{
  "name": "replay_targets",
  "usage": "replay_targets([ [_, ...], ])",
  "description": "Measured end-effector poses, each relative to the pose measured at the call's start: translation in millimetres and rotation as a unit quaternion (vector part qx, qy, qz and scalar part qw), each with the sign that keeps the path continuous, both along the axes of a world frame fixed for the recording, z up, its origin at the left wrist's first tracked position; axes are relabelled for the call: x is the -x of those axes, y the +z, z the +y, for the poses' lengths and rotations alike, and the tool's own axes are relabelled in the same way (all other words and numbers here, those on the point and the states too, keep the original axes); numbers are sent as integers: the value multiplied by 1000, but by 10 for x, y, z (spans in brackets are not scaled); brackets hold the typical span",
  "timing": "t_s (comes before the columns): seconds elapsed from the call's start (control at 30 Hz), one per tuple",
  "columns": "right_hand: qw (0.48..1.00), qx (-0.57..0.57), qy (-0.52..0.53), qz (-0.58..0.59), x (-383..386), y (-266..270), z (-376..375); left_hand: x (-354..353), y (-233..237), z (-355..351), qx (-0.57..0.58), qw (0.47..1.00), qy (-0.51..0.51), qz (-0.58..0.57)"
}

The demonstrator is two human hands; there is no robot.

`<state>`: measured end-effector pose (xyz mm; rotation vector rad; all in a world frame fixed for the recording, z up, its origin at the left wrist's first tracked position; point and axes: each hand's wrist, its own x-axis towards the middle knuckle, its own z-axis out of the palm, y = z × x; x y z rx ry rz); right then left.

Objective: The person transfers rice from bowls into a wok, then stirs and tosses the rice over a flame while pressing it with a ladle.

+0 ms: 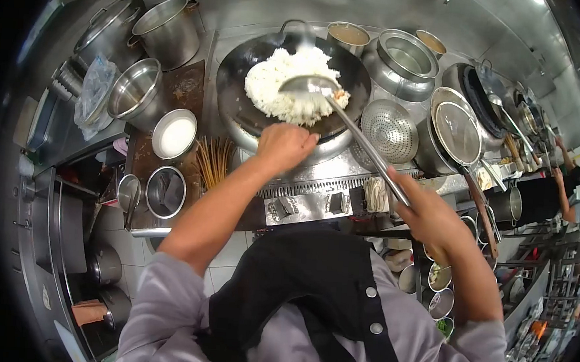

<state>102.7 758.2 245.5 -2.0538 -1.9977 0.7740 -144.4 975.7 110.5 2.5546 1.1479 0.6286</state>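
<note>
White rice (276,80) fills much of a large dark wok (236,91), with a few orange bits at its right side. A metal ladle (365,143) rests its bowl on the rice, and its long handle runs down to the right into my right hand (427,212), which is wrapped round it. My left hand (284,147) is closed at the wok's near rim; what it grips, if anything, is hidden under the fingers. A perforated skimmer (389,131) lies just right of the wok.
Left of the wok are a bowl of white contents (175,135), bamboo sticks (213,163), a steel pot (136,90) and a stockpot (168,34). To the right stand a lidded pot (407,59) and a strainer (457,133). Another person (578,198) is at far right.
</note>
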Motion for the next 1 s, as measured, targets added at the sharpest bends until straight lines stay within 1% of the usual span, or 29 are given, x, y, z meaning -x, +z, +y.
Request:
replay_targets([
  [0.03,1000,2,0,2,-17,157,-118,41,111,-169,-10,1000,-26,6],
  [0.07,995,96,-20,5,-22,298,-217,44,192,-203,-4,1000,-25,9],
  [0.1,980,193,-40,10,-19,332,-280,60,233,-270,-3,999,-37,3],
  [0.13,979,198,-40,15,-20,161,-269,58,237,-321,-6,999,-50,-4],
  [0.17,989,135,-38,48,-13,-155,-219,-25,19,-265,-35,999,-36,-18],
  [0.2,994,70,-36,78,2,-447,-168,-56,-184,-299,-36,998,-39,-17],
  [0.23,994,67,-38,78,48,-663,-103,-67,-360,-389,-61,998,-21,-8],
  [0.27,996,31,-50,69,105,-853,5,-76,-448,-487,-89,996,-2,-1],
  [0.33,996,-23,-59,56,170,-1189,87,189,-597,-938,-61,997,-31,35],
  [0.37,991,-79,-47,92,194,-1196,-40,331,-564,-1080,-64,997,-51,11],
  [0.4,982,-133,-33,129,225,-1207,-160,433,-430,-1148,-66,995,-69,-11],
  [0.43,982,-131,-28,129,252,-1089,-241,421,-141,-1068,-104,993,-39,40],
  [0.47,984,-115,-60,125,312,-853,-381,343,61,-881,-119,989,-9,83],
  [0.5,983,-99,-93,120,366,-633,-486,292,104,-632,-100,994,0,50],
  [0.53,984,-102,-87,120,385,-460,-513,255,103,-383,-93,995,-18,14],
  [0.57,973,-117,-124,152,387,-288,-514,204,32,-217,-80,997,-13,-12],
  [0.6,960,-133,-162,183,387,-134,-509,147,-13,-98,-88,996,-11,-17],
  [0.67,948,-125,-205,207,403,130,-311,58,-103,34,-72,997,29,-20],
  [0.7,945,-148,-192,222,402,102,-160,38,-139,106,-81,996,35,-28],
  [0.77,963,-140,-145,179,289,-303,234,7,-182,217,-93,994,32,-52],
  [0.8,972,-32,-153,177,268,-484,520,4,-204,234,-100,992,26,-73],
  [0.83,969,78,-160,173,267,-571,737,10,-234,228,-99,992,27,-72],
  [0.87,969,77,-160,173,231,-527,829,7,-241,244,-92,993,28,-64],
  [0.93,975,77,-117,175,148,-407,972,0,-230,323,-90,994,30,-57],
  [0.97,980,50,-109,162,161,-247,869,20,-257,313,-83,994,24,-64],
  [1.0,979,51,-110,161,138,-290,746,20,-278,331,-78,994,17,-72],
])
